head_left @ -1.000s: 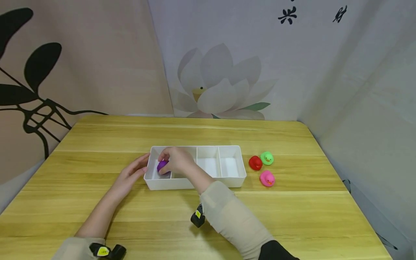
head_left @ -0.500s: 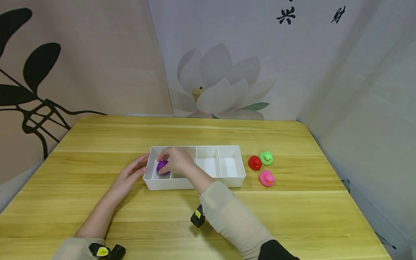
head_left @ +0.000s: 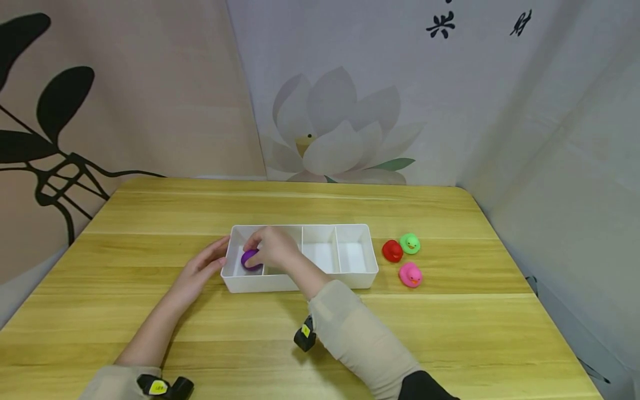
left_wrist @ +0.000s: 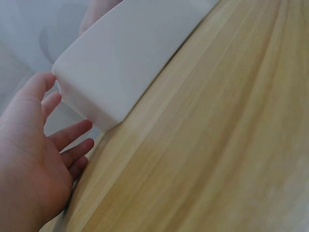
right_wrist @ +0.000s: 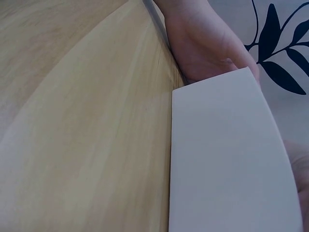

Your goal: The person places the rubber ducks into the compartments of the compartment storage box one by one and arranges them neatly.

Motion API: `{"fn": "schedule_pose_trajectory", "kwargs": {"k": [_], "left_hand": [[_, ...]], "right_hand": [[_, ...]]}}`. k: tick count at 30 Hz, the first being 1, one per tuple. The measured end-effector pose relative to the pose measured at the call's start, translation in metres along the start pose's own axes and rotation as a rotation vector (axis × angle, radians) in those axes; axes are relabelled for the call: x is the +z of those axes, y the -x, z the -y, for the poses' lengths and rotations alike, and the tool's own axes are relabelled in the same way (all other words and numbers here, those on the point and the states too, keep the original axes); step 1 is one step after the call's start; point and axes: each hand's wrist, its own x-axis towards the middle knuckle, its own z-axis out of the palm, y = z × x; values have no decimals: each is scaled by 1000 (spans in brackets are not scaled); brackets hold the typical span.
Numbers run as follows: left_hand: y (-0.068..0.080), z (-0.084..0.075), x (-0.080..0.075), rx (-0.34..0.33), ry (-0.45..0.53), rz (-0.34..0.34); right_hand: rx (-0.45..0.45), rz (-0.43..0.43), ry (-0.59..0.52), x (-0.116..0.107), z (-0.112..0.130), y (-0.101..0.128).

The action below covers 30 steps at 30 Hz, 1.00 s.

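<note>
A white divided box point(head_left: 300, 283) stands on the wooden table. Inside its leftmost compartment is a rounded purple toy point(head_left: 249, 260), partly covered by fingers, so its full shape is hidden. My right hand point(head_left: 274, 248) reaches down over the box and holds this toy between thumb and fingers. Against the box's left end rests my left hand point(head_left: 204, 264). In the left wrist view that hand point(left_wrist: 41, 159) has its fingers spread loosely, the upper ones at the box's corner. The right wrist view shows the box's outer wall point(right_wrist: 227, 154), which hides the toy.
Right of the box lie a red toy duck point(head_left: 392, 251), a green toy duck point(head_left: 410, 243) and a pink toy duck point(head_left: 410, 275). Printed cloth point(head_left: 350, 44) hangs behind the table point(head_left: 320, 339). Thin dividers part the box's compartments.
The purple toy sits very slightly lower and shows a little more below the right hand's fingers. Both hands and the box have stayed nearly still.
</note>
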Motion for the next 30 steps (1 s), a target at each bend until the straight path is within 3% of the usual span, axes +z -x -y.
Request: {"fn": "schedule_pose_trajectory", "kwargs": {"k": [8, 19, 25, 30], "left_hand": [[1, -6, 1, -6, 9, 2], [7, -36, 7, 1, -13, -14], [6, -31, 6, 7, -9, -12], [2, -14, 2, 5, 7, -2]], "right_hand": [[6, -10, -24, 1, -2, 1], [-13, -10, -11, 2, -3, -1], [-26, -2, -38, 1, -4, 0], [-45, 5, -101, -3, -5, 2]]}}
